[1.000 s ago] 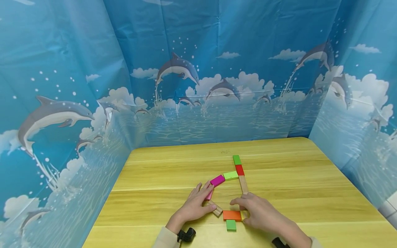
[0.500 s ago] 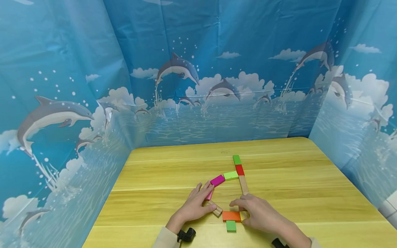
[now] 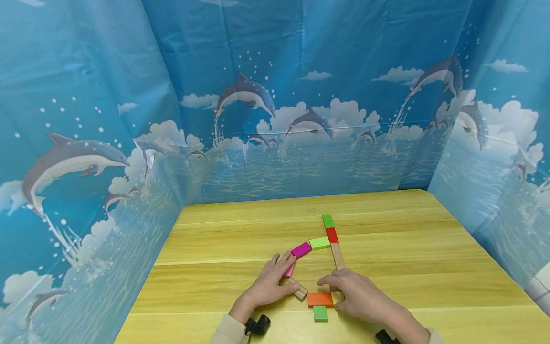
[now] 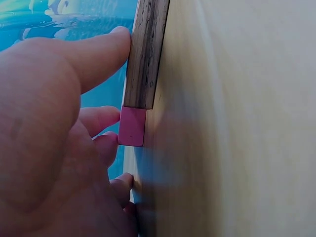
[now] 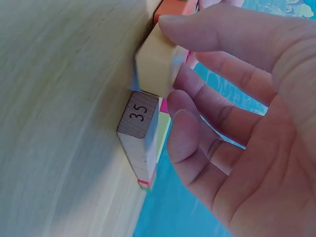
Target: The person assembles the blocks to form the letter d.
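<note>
In the head view, my left hand (image 3: 269, 285) lies over the left side of a curved row of flat blocks. Its thumb rests on a plain wooden block (image 4: 144, 59), and two fingertips touch a pink block (image 4: 132, 127). My right hand (image 3: 361, 295) pinches a pale yellow block (image 5: 159, 61) between thumb and fingers, mostly hidden from above. That block sits against the right end of an orange block (image 3: 320, 300). A green block (image 3: 320, 313) lies just in front of the orange one. Beside the pinched block is a wooden block marked 35 (image 5: 137, 116).
The row continues with a magenta block (image 3: 301, 250) and a lime block (image 3: 320, 243). A straight line holds a wooden block (image 3: 337, 256), a red block (image 3: 332, 235) and a far green block (image 3: 328, 220). All lie on a wooden table (image 3: 215, 267), with dolphin-printed sheeting (image 3: 275, 167) around it.
The orange block has slid slightly left, together with the pale yellow block in my right hand. My left hand stays in place.
</note>
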Demonstrator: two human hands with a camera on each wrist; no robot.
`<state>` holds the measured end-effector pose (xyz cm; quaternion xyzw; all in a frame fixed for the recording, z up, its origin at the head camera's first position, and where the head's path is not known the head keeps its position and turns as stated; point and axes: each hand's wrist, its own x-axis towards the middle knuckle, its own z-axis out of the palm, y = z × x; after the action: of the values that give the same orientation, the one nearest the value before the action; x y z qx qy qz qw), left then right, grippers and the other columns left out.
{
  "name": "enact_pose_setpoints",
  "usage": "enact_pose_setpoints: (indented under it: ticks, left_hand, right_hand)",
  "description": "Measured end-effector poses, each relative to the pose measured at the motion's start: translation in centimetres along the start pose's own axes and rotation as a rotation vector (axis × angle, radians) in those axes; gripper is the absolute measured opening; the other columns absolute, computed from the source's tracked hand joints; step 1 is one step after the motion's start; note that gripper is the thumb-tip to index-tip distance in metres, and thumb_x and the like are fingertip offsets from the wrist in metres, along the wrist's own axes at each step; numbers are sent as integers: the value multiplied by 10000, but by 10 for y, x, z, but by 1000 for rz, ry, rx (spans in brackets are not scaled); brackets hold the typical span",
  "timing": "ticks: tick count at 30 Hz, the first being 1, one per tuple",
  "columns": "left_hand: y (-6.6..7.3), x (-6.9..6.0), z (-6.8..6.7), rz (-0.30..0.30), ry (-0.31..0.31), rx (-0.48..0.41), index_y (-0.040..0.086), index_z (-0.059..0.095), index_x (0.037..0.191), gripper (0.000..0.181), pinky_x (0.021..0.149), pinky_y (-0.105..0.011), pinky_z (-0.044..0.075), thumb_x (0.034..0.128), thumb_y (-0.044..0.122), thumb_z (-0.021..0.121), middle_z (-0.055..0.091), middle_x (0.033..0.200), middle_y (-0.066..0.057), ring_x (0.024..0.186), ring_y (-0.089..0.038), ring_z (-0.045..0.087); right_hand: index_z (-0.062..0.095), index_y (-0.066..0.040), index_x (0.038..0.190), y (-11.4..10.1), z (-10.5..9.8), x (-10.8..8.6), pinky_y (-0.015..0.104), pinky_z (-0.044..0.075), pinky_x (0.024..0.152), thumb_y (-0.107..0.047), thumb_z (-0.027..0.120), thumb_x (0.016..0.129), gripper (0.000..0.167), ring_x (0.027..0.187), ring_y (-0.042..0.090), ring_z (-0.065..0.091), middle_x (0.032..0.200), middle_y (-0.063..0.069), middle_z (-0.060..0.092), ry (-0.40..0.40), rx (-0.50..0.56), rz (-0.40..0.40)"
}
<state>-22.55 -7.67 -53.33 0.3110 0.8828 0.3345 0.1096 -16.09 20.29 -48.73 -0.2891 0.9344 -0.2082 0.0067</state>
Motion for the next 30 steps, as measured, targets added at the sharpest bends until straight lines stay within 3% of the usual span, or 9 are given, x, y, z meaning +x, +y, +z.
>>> enact_pose_setpoints:
  ticks: [8, 16, 30]
  left_hand:
    - [0, 0, -1, 2, 1, -4, 174, 298, 1604, 746, 1155, -663, 98, 991, 465, 608, 139, 1676, 16, 1523, -378, 48]
    - [0, 0, -1, 0, 3, 1, 183, 298, 1604, 746, 1168, -639, 87, 989, 466, 610, 142, 1676, 22, 1525, -368, 48]
    - [1, 0, -1, -1, 5, 2, 194, 289, 1607, 754, 1155, -662, 100, 985, 469, 614, 138, 1677, 22, 1525, -366, 53]
  right_hand:
    - [717, -221, 1186, 0, 0, 0, 309, 502, 689, -114, 872, 712, 510, 833, 22, 518, 897, -190, 598, 5, 2, 6]
    - [781, -229, 987, 1, 3, -2, 318, 514, 710, -192, 909, 683, 332, 870, 48, 506, 958, -162, 640, 47, -33, -30]
    - [776, -240, 953, 0, 5, -2, 292, 492, 674, -180, 910, 671, 317, 843, 40, 475, 937, -179, 629, 64, -29, -47]
